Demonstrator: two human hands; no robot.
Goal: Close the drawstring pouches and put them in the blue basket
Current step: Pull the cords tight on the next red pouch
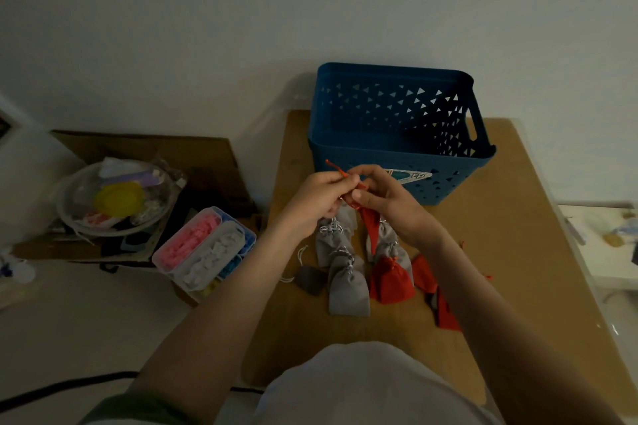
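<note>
Above the brown table [518,235], our left hand [317,197] and right hand [385,202] are both pinching the orange drawstring [333,166] of a red pouch [371,233].

Dark green sleeve [145,407], pale grey garment [362,386]

You see the scene from one wide-angle camera on your head, facing forward and down. Your forearms [214,304] are close under the lens; the brown flat table [500,224] lies below, the blue perforated plastic basket [345,155] farther, before the pale wall [241,10].

Red pouch [371,228] (mid-air) between hands [321,197] [390,205]
</note>
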